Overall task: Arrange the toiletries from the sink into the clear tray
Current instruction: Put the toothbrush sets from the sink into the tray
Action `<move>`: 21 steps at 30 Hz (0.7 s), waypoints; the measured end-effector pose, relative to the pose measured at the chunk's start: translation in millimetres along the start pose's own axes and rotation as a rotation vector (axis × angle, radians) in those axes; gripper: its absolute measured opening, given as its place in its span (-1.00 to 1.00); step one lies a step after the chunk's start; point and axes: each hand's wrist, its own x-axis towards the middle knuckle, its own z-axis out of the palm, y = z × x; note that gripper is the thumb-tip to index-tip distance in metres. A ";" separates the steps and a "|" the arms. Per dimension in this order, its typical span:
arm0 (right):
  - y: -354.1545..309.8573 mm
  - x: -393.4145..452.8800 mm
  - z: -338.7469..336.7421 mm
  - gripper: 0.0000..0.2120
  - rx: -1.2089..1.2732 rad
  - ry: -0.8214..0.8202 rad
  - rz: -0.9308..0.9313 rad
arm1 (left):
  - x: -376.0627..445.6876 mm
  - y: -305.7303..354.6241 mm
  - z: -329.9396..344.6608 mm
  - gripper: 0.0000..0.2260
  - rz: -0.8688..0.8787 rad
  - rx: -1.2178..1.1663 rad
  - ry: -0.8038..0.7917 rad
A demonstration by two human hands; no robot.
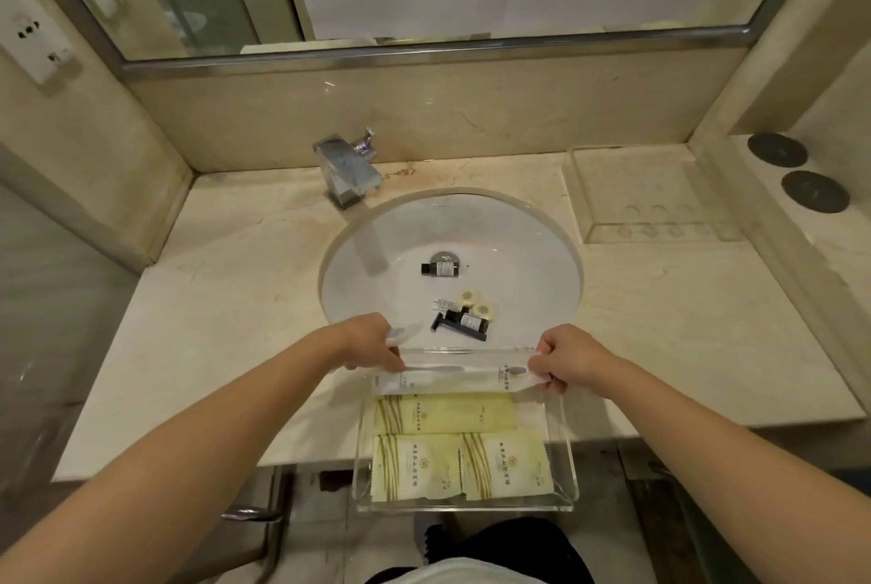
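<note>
Left hand (372, 343) pinching one end of a long clear-wrapped toothbrush packet (455, 377), fingers curled on the wrapper; right hand (568, 359) pinching the other end likewise, packet held across the far end of the clear acrylic tray (565, 456). Tray overhanging the front edge of the beige marble desk (235, 300): likely to tip off if pressed or loaded at its near end. Slippery wrapper, liable to slide from either pinch back toward the white round sink (377, 230).

Counted: three pale yellow sachets (443, 413) in the tray. In the sink: two small dark bottles (440, 268), two round cream soaps (483, 311), one dark razor (443, 323), one small white tube (445, 303). Second clear tray (660, 234) well apart at right.
</note>
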 end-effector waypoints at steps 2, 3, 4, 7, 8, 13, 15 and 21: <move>2.5 0.6 2.7 -0.86 -0.113 0.041 0.006 | 3.5 3.2 7.9 -0.70 0.018 0.102 0.076; 3.1 0.5 3.7 -0.87 -0.181 0.062 0.008 | 5.3 3.8 11.3 -0.71 0.035 0.162 0.119; 3.3 -0.4 4.8 -0.88 -0.250 0.081 0.007 | 6.5 4.5 14.5 -0.72 0.048 0.215 0.160; 4.3 -2.5 8.7 -0.89 -0.389 0.129 -0.005 | 7.6 4.6 21.3 -0.67 0.065 0.287 0.264; 5.1 -2.7 10.8 -0.90 -0.421 0.145 -0.009 | 6.9 4.9 22.9 -0.67 0.067 0.294 0.291; 9.2 -3.0 20.4 -0.90 -0.534 0.247 -0.040 | 3.9 4.2 30.1 -0.69 0.065 0.354 0.390; 11.1 -1.9 22.7 -0.88 -0.567 0.286 -0.056 | 4.3 2.2 32.3 -0.68 0.055 0.365 0.410; 8.1 -1.8 23.7 -0.83 -0.549 0.372 -0.120 | 0.9 0.8 30.4 -0.62 0.052 0.347 0.416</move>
